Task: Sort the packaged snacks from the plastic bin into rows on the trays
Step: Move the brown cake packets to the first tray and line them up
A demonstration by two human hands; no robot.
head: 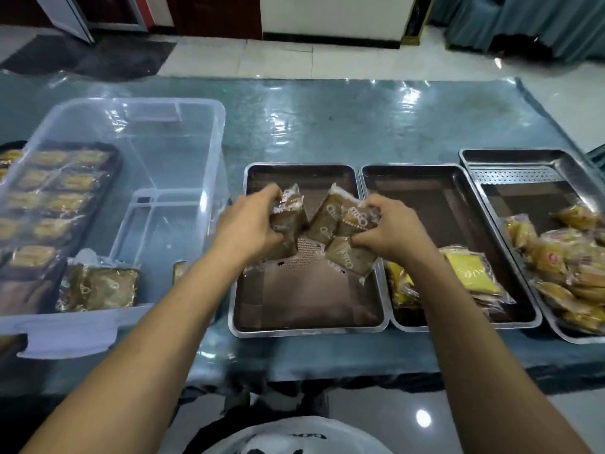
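Above the leftmost steel tray point(307, 327), my left hand point(248, 224) grips a bunch of brown snack packets point(289, 217). My right hand point(389, 229) grips several more brown packets point(340, 221), and one of them point(350, 257) hangs low, close to the tray floor. The clear plastic bin point(183, 152) stands at the left with a few brown packets point(101, 286) left in its near corner.
A middle tray point(458, 204) holds yellow packets point(468, 273) at its near end. The right tray point(523, 158) carries a pile of orange-yellow packets point(566, 263). A dark tray of rowed snacks point(55, 191) shows through the bin. The table's front edge is near me.
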